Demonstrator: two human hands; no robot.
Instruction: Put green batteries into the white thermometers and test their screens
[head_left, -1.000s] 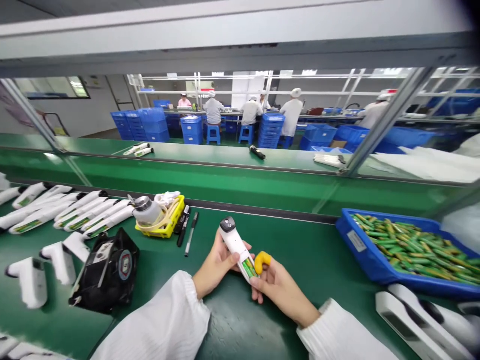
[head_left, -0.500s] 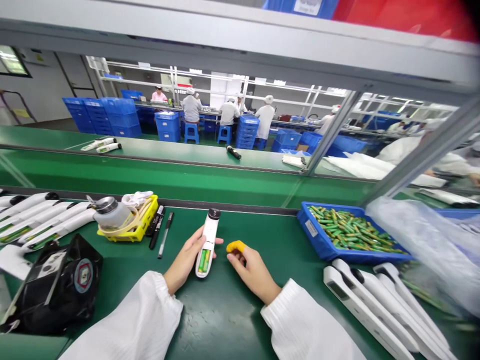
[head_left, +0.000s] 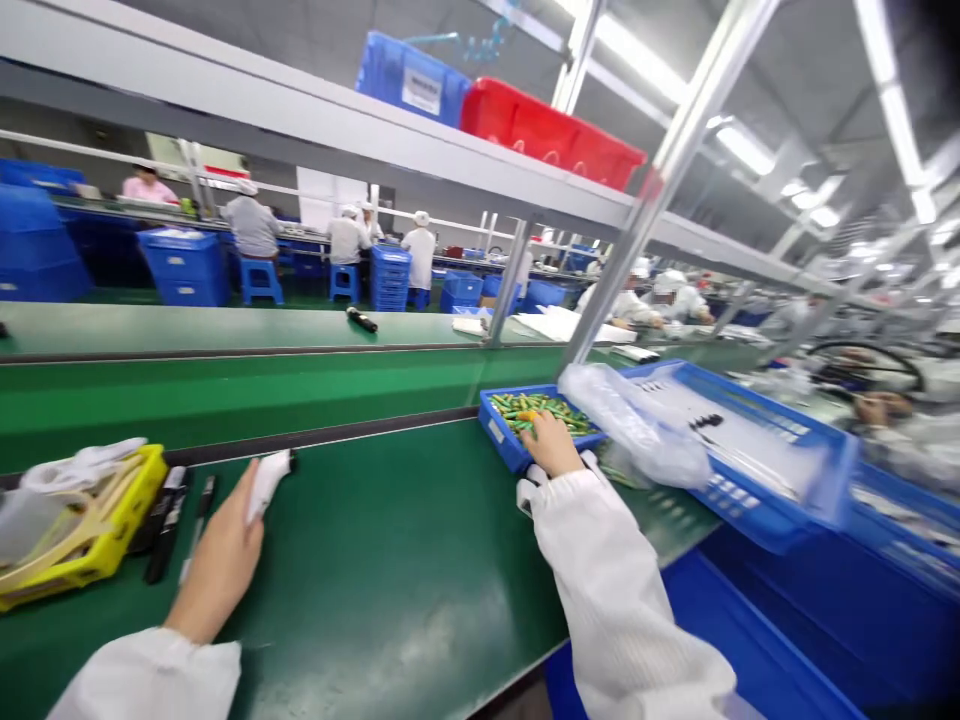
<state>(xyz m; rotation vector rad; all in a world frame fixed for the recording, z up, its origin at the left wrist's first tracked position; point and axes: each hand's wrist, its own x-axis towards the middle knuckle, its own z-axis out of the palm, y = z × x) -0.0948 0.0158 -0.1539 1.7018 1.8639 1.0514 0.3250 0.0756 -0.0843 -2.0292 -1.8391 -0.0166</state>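
Note:
My left hand (head_left: pixel 223 548) is closed around a white handheld device (head_left: pixel 267 482) with a dark end, above the green table at the left. My right hand (head_left: pixel 553 443) reaches into the blue tray (head_left: pixel 511 452) of green and gold batteries (head_left: pixel 534 406). An orange-yellow covering shows on one of its fingers. Its fingertips are among the batteries and partly hidden, so whether they grip one cannot be made out. White devices (head_left: pixel 528 494) lie partly under my right sleeve.
A yellow basket (head_left: pixel 142 505) and pens (head_left: pixel 166 525) lie at the left. Clear plastic bags (head_left: pixel 637 425) and a large blue crate (head_left: pixel 780 510) stand at the right. A shelf (head_left: pixel 315 130) crosses above. People in white work beyond.
The view has swung to the right. My right hand has gone from beside the device to the battery tray. My left hand still holds the device, now turned so its battery compartment is not visible.

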